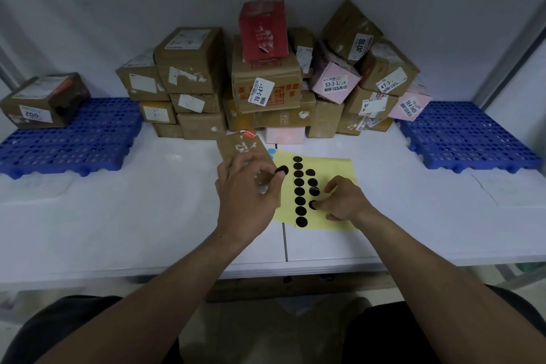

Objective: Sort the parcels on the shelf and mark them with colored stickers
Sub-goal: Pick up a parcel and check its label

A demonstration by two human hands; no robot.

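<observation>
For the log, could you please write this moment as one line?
left hand: holds brown parcel | right hand: pinches black sticker on sheet

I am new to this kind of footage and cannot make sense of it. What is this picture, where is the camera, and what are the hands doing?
No machine here: one camera worn on a person's head looks down at their two bare hands. The left hand holds a small brown parcel on the white shelf. The right hand pinches a black round sticker on a yellow sticker sheet. Behind stands a pile of parcels, mostly brown boxes, between two blue plastic pallets.
</observation>
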